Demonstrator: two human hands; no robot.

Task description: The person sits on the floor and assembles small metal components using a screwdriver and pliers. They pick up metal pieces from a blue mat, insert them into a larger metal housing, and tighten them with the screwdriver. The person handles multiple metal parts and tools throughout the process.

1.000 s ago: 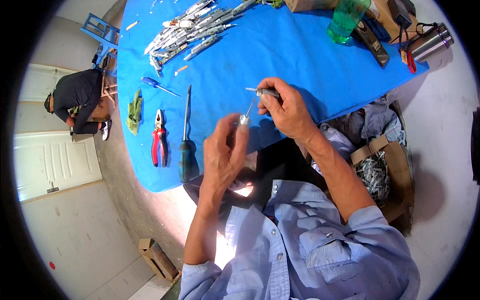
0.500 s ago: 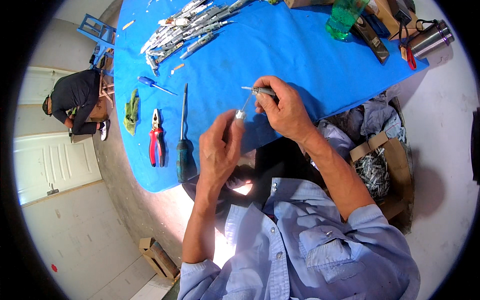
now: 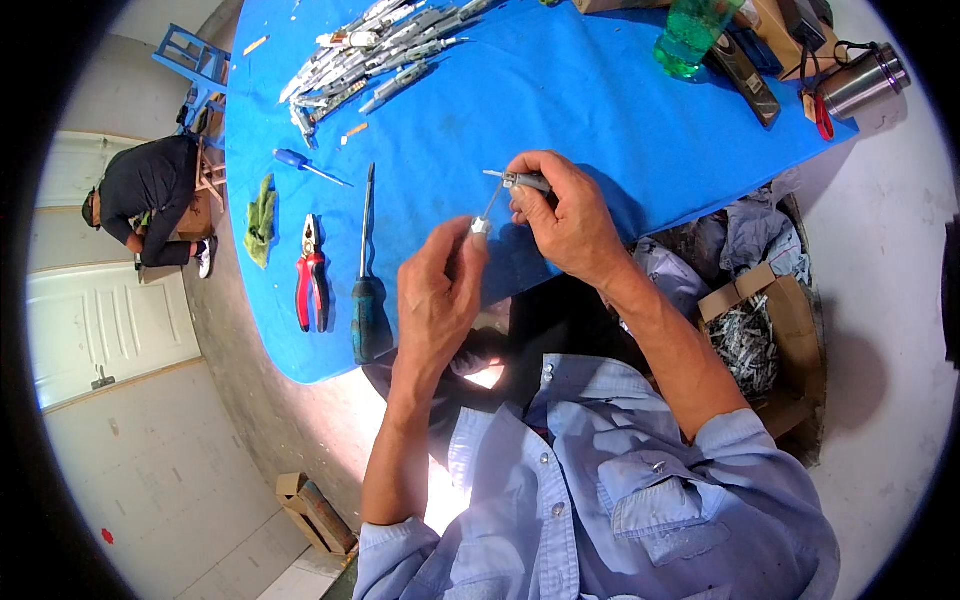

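My left hand (image 3: 438, 290) is closed on what looks like a small screwdriver (image 3: 482, 226) with a whitish, clear handle. Its thin metal shaft slants up to a slim grey mechanical part (image 3: 530, 181) with a narrow pin at one end. That part is pinched between the thumb and fingers of my right hand (image 3: 572, 222). The shaft's tip meets the part near the pin end; the exact contact is too small to make out. Both hands are above the near edge of the blue-covered table (image 3: 450, 130).
Left of my hands lie a long screwdriver (image 3: 365, 300), red-handled pliers (image 3: 312, 285), a green cloth (image 3: 260, 222) and a small blue screwdriver (image 3: 300, 162). Similar grey parts (image 3: 370, 55) are piled farther back. At right are a steel flask (image 3: 865, 82) and an open carton (image 3: 795, 330). A person (image 3: 150, 195) sits beyond.
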